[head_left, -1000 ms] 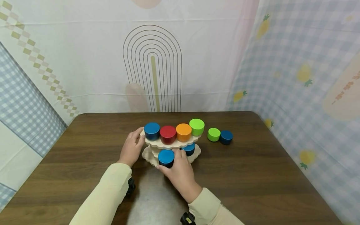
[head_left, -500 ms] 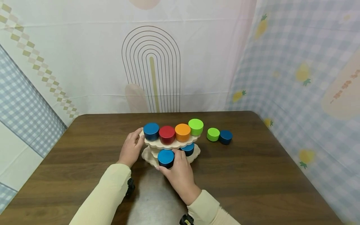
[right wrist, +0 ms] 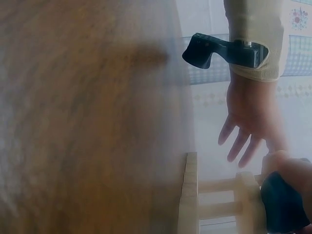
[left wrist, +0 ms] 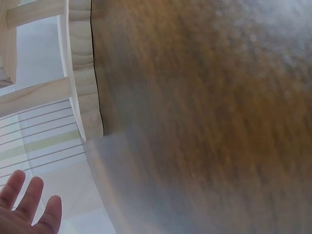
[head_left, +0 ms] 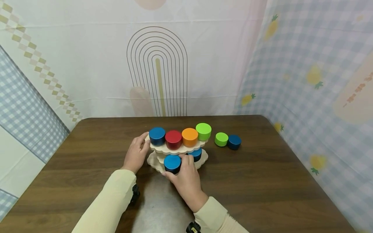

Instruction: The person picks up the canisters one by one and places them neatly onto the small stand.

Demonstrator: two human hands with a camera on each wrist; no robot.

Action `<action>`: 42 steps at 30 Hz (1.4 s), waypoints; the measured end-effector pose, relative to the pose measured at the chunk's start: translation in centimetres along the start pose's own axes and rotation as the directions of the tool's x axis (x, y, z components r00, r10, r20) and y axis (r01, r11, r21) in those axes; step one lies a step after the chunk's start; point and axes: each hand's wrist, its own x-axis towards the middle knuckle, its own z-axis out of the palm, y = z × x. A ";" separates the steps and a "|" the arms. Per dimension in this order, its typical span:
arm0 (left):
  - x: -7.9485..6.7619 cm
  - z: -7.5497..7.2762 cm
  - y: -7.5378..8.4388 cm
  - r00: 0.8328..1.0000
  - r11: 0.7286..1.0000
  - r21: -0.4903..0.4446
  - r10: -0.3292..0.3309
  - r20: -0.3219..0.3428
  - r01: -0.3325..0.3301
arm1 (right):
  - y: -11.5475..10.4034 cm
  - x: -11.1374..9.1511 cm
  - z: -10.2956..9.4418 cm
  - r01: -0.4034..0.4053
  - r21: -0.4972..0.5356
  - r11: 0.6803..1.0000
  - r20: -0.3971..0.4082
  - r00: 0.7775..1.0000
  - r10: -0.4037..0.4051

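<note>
A pale wooden stand with scalloped tiers (head_left: 163, 149) stands on the brown table. My left hand (head_left: 136, 153) holds the upper tier's left end between thumb and forefinger; its other fingers (left wrist: 30, 200) extend loosely in the left wrist view. With thumb and fingers, my right hand (head_left: 187, 181) grips a blue cylinder block (head_left: 172, 162) at the front of the stand, overlapping the lower tier. Along the top tier sit a blue block (head_left: 157, 136), a red block (head_left: 174, 139), an orange block (head_left: 190, 137) and a green block (head_left: 203, 131). Another blue block (head_left: 196, 154) sits lower, partly hidden.
To the right of the stand, a smaller green block (head_left: 221, 139) and a dark blue block (head_left: 234, 142) lie side by side on the table (head_left: 262, 181). Patterned cloth (head_left: 215, 64) hangs behind the table's far edge and along its sides.
</note>
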 end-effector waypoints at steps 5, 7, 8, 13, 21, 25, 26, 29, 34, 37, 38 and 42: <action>0.0 0.0 0.1 1.000 1.000 0.003 0.003 -0.002 -0.003 | 0.1 0.0 0.1 0.003 0.000 1.000 -0.004 1.000 -0.003; 0.0 0.0 0.0 1.000 1.000 0.005 0.001 -0.002 -0.001 | 0.1 0.0 0.1 -0.002 0.008 1.000 -0.005 1.000 0.002; 0.0 0.0 0.0 1.000 1.000 0.006 0.000 0.000 0.000 | 0.1 0.0 0.1 -0.006 0.014 1.000 -0.007 1.000 0.006; 0.0 0.1 0.0 1.000 1.000 -0.004 0.007 -0.009 -0.007 | 0.1 0.1 0.1 -0.020 0.028 0.999 -0.006 1.000 0.020; -0.1 0.2 0.2 0.998 1.000 0.004 0.030 -0.047 -0.030 | 0.2 0.3 0.2 0.001 0.011 1.000 -0.014 1.000 -0.001; -0.1 0.1 0.1 1.000 1.000 0.001 0.017 -0.022 -0.017 | 0.3 0.5 0.3 0.014 -0.001 1.000 -0.020 1.000 -0.014; -0.1 0.1 0.1 1.000 1.000 0.002 0.011 -0.017 -0.011 | 0.3 0.5 0.3 0.018 -0.004 1.000 -0.022 1.000 -0.018; -0.1 0.0 0.1 1.000 1.000 0.010 0.012 -0.009 -0.012 | 0.3 0.6 0.3 0.031 -0.015 0.999 -0.028 0.999 -0.032; -0.2 -0.1 0.2 1.000 1.000 0.005 0.013 -0.011 -0.013 | 0.1 0.3 -0.4 0.060 -0.020 0.998 -0.034 0.998 -0.061; -0.1 0.0 0.2 1.000 1.000 -0.001 0.004 -0.009 -0.004 | 0.0 0.1 -1.0 0.098 -0.024 0.995 -0.040 0.994 -0.099; -0.1 0.0 0.2 1.000 1.000 0.000 0.001 -0.006 -0.001 | 0.0 0.1 -1.3 0.113 -0.025 0.993 -0.043 0.993 -0.114; 0.0 0.0 0.2 1.000 1.000 0.002 -0.004 0.003 0.004 | 0.1 0.1 -2.2 0.159 -0.024 0.987 -0.050 0.986 -0.160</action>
